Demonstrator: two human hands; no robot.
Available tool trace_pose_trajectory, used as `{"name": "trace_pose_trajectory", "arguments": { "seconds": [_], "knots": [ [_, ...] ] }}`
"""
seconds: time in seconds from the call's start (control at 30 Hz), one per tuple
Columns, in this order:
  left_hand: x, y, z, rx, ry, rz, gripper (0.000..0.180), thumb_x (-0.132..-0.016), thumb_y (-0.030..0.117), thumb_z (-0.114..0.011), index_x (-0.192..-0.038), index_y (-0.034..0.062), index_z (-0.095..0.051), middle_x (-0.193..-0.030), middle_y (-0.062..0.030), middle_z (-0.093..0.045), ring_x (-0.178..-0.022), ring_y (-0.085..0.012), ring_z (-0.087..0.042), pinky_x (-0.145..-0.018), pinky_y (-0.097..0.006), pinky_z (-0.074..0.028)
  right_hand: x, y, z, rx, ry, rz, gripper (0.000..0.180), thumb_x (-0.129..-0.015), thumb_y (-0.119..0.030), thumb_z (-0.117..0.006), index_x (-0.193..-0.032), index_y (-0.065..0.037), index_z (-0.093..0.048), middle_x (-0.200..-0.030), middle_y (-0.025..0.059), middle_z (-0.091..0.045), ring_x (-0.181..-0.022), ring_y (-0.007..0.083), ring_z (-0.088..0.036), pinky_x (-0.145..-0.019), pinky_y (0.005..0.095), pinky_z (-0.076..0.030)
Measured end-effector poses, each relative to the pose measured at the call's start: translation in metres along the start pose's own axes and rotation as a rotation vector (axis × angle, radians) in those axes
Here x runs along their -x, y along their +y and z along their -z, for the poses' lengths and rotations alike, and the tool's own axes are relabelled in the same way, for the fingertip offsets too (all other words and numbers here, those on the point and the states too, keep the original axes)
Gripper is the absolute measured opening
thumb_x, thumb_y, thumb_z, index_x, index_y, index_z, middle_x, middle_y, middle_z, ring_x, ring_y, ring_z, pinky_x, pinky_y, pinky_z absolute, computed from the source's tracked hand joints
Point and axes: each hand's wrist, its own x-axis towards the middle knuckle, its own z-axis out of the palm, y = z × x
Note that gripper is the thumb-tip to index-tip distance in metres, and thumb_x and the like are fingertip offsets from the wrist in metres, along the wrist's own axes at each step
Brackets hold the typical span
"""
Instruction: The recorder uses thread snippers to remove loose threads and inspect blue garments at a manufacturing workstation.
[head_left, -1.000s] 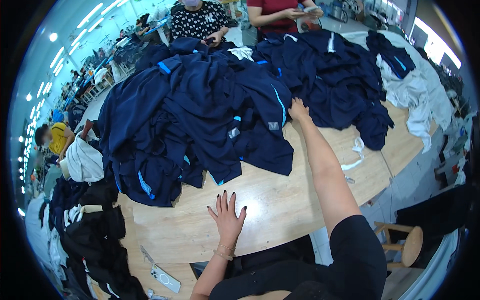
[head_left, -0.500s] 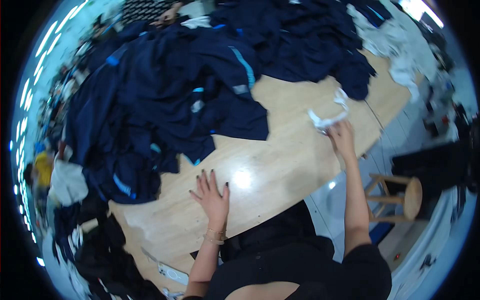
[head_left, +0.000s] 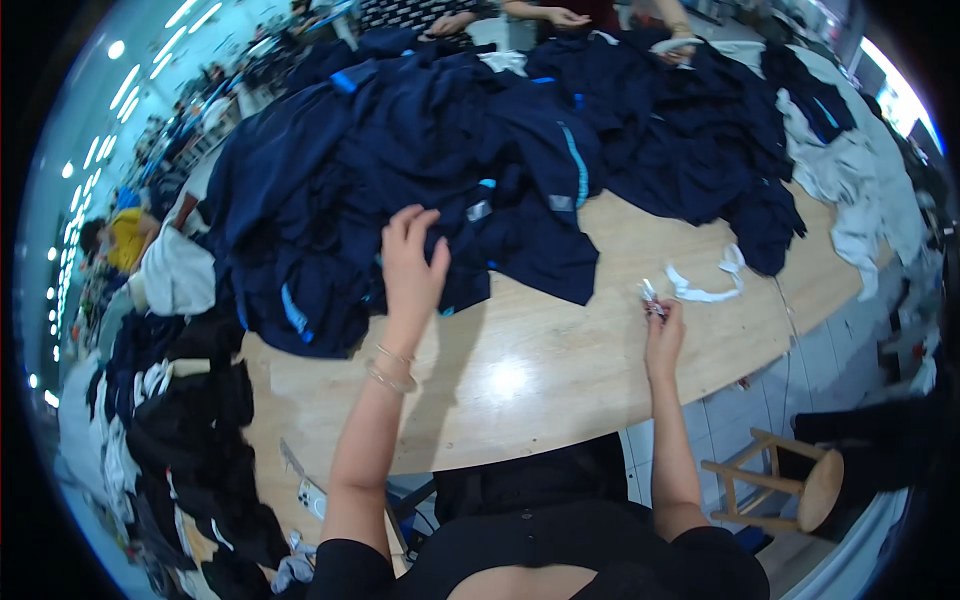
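Observation:
My left hand (head_left: 412, 262) is raised over the near edge of a big heap of navy garments (head_left: 350, 180) with light-blue trim. Its fingers are loosely apart and hold nothing. On the right, above the wooden table (head_left: 560, 400), my right hand (head_left: 662, 335) is closed on a small shiny whitish thing (head_left: 652, 298); its kind is too small to make out. Just beyond that hand a curled white strip (head_left: 705, 293) lies on the table. A second mound of navy garments (head_left: 690, 130) spreads behind it.
White cloth (head_left: 850, 180) hangs over the table's far right side. Co-workers' hands (head_left: 568, 17) show across the table. A wooden stool (head_left: 820, 490) stands at the right. Dark clothes (head_left: 200, 440) are piled at the left, near a phone (head_left: 311, 497).
My left hand has lifted off the bare tabletop toward the navy heap. My right hand has left the white strip and drawn back, holding the small whitish thing. The view has shifted too.

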Motion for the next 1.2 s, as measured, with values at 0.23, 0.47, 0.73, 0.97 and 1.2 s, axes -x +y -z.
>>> {"name": "trace_pose_trajectory", "arguments": {
  "seconds": [0.23,0.47,0.73,0.97,1.2],
  "knots": [
    [-0.092,-0.022,-0.047,-0.605,-0.075,-0.352,0.059,-0.07,0.008,-0.066,-0.126,0.0213,-0.054,-0.132,-0.0061,-0.046,-0.121,-0.0265,-0.042,-0.097,-0.044,-0.035,0.001,-0.009,0.007,0.404,0.032,0.237,0.031,-0.082,-0.015,-0.067,-0.109,-0.006,-0.054,-0.098,0.0119,-0.06,-0.094,0.0306,-0.055,-0.081,0.0424,-0.037],
    [-0.104,-0.037,-0.038,-0.52,0.005,-0.342,0.04,-0.073,0.014,-0.07,-0.113,0.0173,-0.065,-0.122,-0.0023,-0.053,-0.118,-0.0251,-0.045,-0.099,-0.044,-0.031,0.0,0.0,0.002,0.51,0.004,0.206,0.022,-0.077,-0.015,-0.068,-0.091,-0.005,-0.055,-0.085,0.0106,-0.057,-0.087,0.0295,-0.054,-0.076,0.043,-0.037],
    [-0.088,-0.052,-0.022,-0.395,-0.129,-0.258,0.033,-0.078,0.013,-0.067,-0.111,0.0121,-0.067,-0.114,0.0004,-0.059,-0.114,-0.0209,-0.047,-0.097,-0.041,-0.033,-0.076,-0.03,0.002,-0.322,0.216,-0.012,0.018,-0.095,-0.016,-0.051,-0.095,-0.003,-0.064,-0.082,0.0073,-0.067,-0.075,0.0183,-0.064,-0.069,0.0311,-0.05],
    [-0.07,-0.059,-0.031,-0.36,-0.132,-0.211,0.03,-0.078,0.011,-0.068,-0.107,0.011,-0.07,-0.118,-0.0007,-0.06,-0.114,-0.0221,-0.049,-0.097,-0.042,-0.034,-0.224,-0.184,-0.011,-0.955,-0.303,0.064,0.034,-0.096,-0.028,-0.048,-0.127,-0.016,-0.057,-0.136,0.002,-0.044,-0.118,0.024,-0.042,-0.096,0.0427,-0.039],
    [-0.06,-0.078,-0.017,-0.418,-0.153,-0.165,0.03,-0.077,0.011,-0.068,-0.106,0.0128,-0.071,-0.119,-0.0009,-0.059,-0.115,-0.0228,-0.048,-0.098,-0.042,-0.035,-0.295,-0.274,-0.054,-1.101,-0.276,-0.119,0.052,-0.097,-0.036,-0.048,-0.141,-0.012,-0.033,-0.145,0.0129,-0.032,-0.138,0.0308,-0.023,-0.109,0.0634,-0.011]
  ]
}}
